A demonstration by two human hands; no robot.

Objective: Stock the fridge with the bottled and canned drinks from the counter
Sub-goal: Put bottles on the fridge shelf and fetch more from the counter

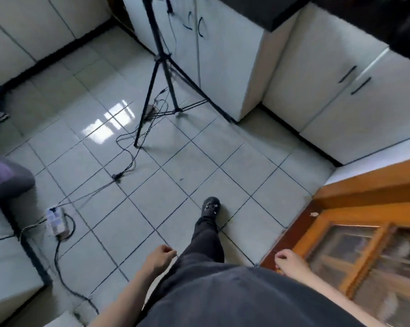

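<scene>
I'm looking down at a tiled floor. My left hand hangs loosely curled and holds nothing; my right hand is also loosely curled with nothing in it, next to a wooden cabinet with glass panes. One shoe is stepped forward. A black tripod stands by white cupboards, cables trailing to a power strip. I can see no drinks or fridge; the dark table edge shows at top right.
</scene>
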